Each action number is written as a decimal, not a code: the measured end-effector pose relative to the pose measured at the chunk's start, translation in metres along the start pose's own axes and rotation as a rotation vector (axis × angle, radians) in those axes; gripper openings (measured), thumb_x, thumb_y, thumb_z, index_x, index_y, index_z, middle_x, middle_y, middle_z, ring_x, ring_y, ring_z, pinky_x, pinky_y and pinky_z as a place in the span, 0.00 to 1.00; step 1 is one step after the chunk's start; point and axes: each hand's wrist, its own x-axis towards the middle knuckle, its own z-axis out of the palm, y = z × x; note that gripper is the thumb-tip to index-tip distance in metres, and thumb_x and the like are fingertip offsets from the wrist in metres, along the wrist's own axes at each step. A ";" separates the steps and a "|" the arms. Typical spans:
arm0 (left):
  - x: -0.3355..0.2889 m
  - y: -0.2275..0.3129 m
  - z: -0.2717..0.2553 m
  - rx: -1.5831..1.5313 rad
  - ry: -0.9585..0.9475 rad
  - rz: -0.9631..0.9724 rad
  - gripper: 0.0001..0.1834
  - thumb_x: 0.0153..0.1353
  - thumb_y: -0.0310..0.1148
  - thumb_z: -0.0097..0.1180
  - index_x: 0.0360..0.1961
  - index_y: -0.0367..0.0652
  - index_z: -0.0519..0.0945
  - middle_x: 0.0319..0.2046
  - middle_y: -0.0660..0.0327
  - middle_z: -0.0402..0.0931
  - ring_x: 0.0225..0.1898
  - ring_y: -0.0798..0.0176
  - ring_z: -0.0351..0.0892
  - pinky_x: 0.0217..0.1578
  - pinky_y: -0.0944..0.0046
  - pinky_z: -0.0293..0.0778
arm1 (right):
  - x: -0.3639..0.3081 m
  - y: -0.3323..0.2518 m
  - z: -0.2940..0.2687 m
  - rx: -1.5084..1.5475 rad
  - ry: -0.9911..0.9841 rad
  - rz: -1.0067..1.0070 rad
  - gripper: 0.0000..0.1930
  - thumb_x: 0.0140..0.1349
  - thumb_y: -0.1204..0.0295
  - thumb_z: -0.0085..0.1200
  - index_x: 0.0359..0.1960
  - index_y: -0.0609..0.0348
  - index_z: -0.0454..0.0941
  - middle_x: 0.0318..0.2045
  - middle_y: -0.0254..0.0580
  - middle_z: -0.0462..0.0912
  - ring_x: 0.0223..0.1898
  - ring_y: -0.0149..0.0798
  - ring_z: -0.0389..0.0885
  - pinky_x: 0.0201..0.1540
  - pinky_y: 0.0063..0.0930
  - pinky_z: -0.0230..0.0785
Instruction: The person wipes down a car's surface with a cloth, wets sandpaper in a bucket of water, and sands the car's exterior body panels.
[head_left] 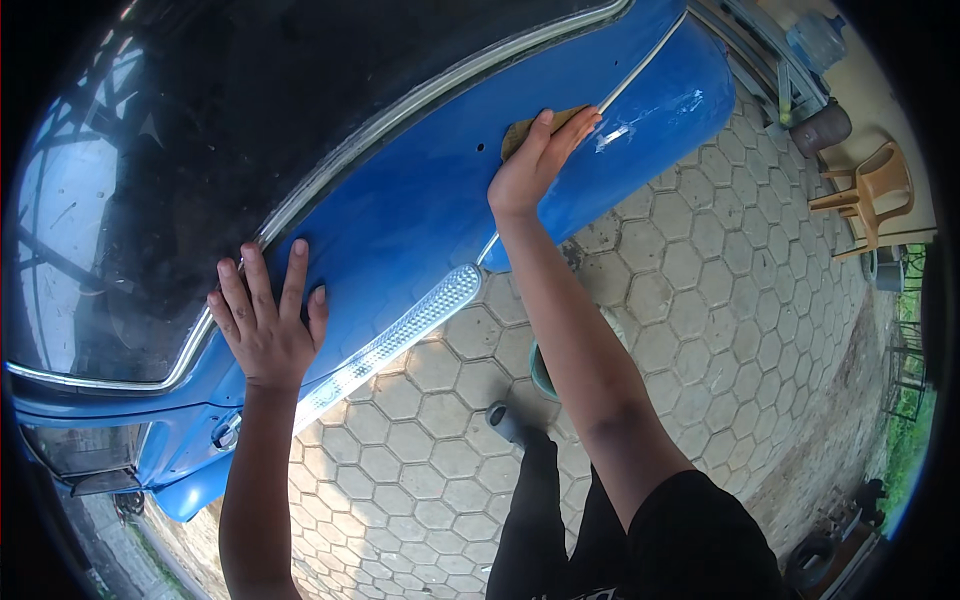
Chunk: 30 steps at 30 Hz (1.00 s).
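A blue car body (400, 200) with a dark rear window (200, 120) fills the upper left. My right hand (535, 165) lies over a brown sheet of sandpaper (518, 136), holding it against the blue panel beside a thin light trim line (645, 62). The fingers extend across the sheet and partly cover it. Farther left, my left hand (270, 325) is open with fingers spread, resting on the body by the window's silver trim (350, 140). It holds nothing. A small dark hole (480, 147) shows in the panel left of the sandpaper.
Below the panel runs a perforated silver strip (400, 337). A green-rimmed bucket (543, 372) is partly hidden behind my right forearm. Hexagonal pavers (700, 300) cover the ground. My shoe (503, 422) stands there. At far right are a tan plastic chair (875, 195) and a water jug (815, 42).
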 end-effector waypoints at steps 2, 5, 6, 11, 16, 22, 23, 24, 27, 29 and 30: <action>0.001 -0.001 0.000 0.012 -0.002 -0.008 0.29 0.74 0.55 0.39 0.72 0.62 0.70 0.74 0.43 0.56 0.76 0.36 0.51 0.72 0.34 0.45 | -0.001 0.001 -0.001 -0.027 -0.026 -0.037 0.41 0.79 0.51 0.30 0.76 0.74 0.31 0.78 0.67 0.30 0.80 0.57 0.26 0.79 0.47 0.22; 0.003 -0.003 -0.002 0.008 0.010 0.002 0.29 0.74 0.56 0.38 0.72 0.62 0.69 0.75 0.43 0.55 0.76 0.35 0.52 0.72 0.34 0.45 | -0.002 0.006 0.000 0.020 -0.036 -0.087 0.39 0.80 0.54 0.29 0.75 0.76 0.32 0.78 0.66 0.30 0.80 0.57 0.26 0.79 0.47 0.22; 0.003 -0.002 -0.002 0.014 0.007 -0.002 0.29 0.74 0.56 0.38 0.72 0.62 0.69 0.75 0.43 0.55 0.76 0.35 0.52 0.72 0.34 0.45 | -0.001 0.007 0.001 0.091 -0.018 -0.105 0.38 0.80 0.56 0.28 0.75 0.76 0.32 0.78 0.65 0.30 0.80 0.57 0.25 0.79 0.47 0.22; -0.005 -0.004 0.003 -0.002 0.030 0.005 0.31 0.74 0.56 0.40 0.72 0.57 0.69 0.75 0.40 0.54 0.75 0.31 0.50 0.71 0.31 0.46 | -0.021 0.003 -0.006 -0.034 -0.102 -0.180 0.32 0.81 0.62 0.25 0.77 0.71 0.37 0.78 0.63 0.35 0.80 0.60 0.29 0.79 0.52 0.26; -0.008 -0.006 0.006 -0.007 0.022 0.007 0.32 0.73 0.56 0.41 0.74 0.55 0.66 0.75 0.39 0.52 0.75 0.28 0.48 0.70 0.27 0.45 | -0.022 0.022 -0.031 -0.376 -0.512 -0.636 0.30 0.80 0.63 0.28 0.77 0.66 0.47 0.79 0.58 0.44 0.79 0.64 0.34 0.78 0.57 0.29; -0.020 -0.012 0.008 0.000 -0.015 -0.004 0.34 0.71 0.56 0.42 0.75 0.57 0.63 0.76 0.40 0.50 0.76 0.27 0.46 0.70 0.25 0.43 | 0.087 -0.006 -0.021 -0.122 -0.204 -0.295 0.30 0.80 0.62 0.27 0.77 0.67 0.47 0.79 0.57 0.44 0.79 0.62 0.33 0.78 0.57 0.29; -0.020 -0.011 0.008 -0.009 -0.016 -0.013 0.34 0.71 0.57 0.42 0.75 0.58 0.63 0.76 0.40 0.49 0.76 0.27 0.45 0.70 0.25 0.43 | 0.096 -0.006 -0.021 -0.127 -0.214 -0.294 0.30 0.80 0.62 0.27 0.77 0.67 0.47 0.79 0.57 0.44 0.79 0.62 0.33 0.78 0.57 0.29; -0.018 -0.010 0.008 -0.012 -0.013 -0.022 0.34 0.71 0.57 0.43 0.75 0.59 0.63 0.76 0.40 0.49 0.76 0.27 0.45 0.70 0.25 0.42 | 0.104 -0.007 -0.020 -0.112 -0.179 -0.278 0.30 0.80 0.62 0.26 0.77 0.68 0.47 0.79 0.58 0.44 0.79 0.63 0.32 0.78 0.57 0.28; -0.016 -0.009 0.008 -0.015 -0.013 -0.006 0.34 0.70 0.56 0.44 0.75 0.59 0.63 0.76 0.40 0.49 0.75 0.27 0.45 0.69 0.24 0.42 | 0.094 -0.011 -0.016 -0.098 -0.154 -0.247 0.30 0.81 0.62 0.24 0.77 0.69 0.46 0.78 0.59 0.44 0.79 0.64 0.32 0.78 0.57 0.28; -0.015 -0.008 0.009 -0.014 -0.019 -0.008 0.34 0.70 0.56 0.44 0.75 0.59 0.63 0.76 0.40 0.49 0.75 0.27 0.46 0.69 0.24 0.42 | 0.068 -0.017 -0.013 -0.097 -0.162 -0.261 0.29 0.81 0.62 0.26 0.77 0.68 0.47 0.78 0.58 0.45 0.79 0.63 0.35 0.78 0.58 0.29; -0.017 -0.007 0.010 -0.018 -0.020 -0.001 0.35 0.70 0.56 0.45 0.75 0.58 0.63 0.76 0.40 0.50 0.75 0.27 0.46 0.69 0.24 0.42 | 0.046 -0.022 -0.011 -0.123 -0.200 -0.283 0.29 0.81 0.63 0.27 0.77 0.68 0.48 0.78 0.58 0.47 0.79 0.63 0.36 0.78 0.58 0.29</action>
